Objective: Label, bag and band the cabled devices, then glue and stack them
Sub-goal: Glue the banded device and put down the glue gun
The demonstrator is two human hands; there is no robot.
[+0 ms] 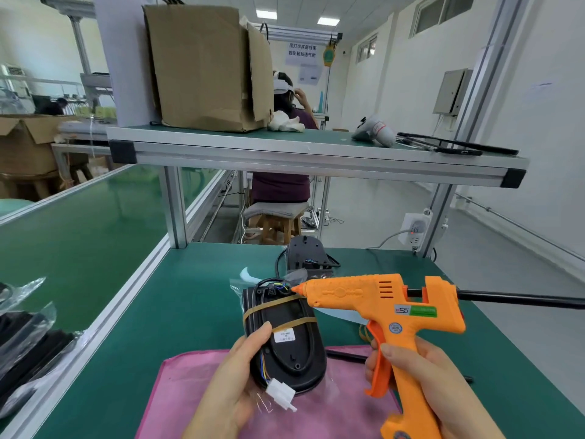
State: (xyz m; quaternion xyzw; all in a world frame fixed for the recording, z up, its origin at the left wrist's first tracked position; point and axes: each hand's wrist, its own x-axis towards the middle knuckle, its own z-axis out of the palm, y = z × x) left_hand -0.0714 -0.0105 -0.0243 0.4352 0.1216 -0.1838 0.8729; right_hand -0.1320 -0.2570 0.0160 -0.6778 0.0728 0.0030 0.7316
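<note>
Left grip [228,372] holds the device [285,340] over the worktop [190,296] near edge; right grip [424,375] clasps the glue gun [380,299], nozzle at its wires.

A pink cloth [186,375] lay directly beneath the grip. Well to its left ran a green conveyor belt [79,223]. Above and beyond it, an upper shelf [285,153] carried a cardboard box [202,68] with a white rag [286,122] just beside it. Farther behind, a person [280,185] sat on a wooden stool [278,226]. Beyond the grip to the right, a white power strip [414,229] hung on the frame post.
</note>
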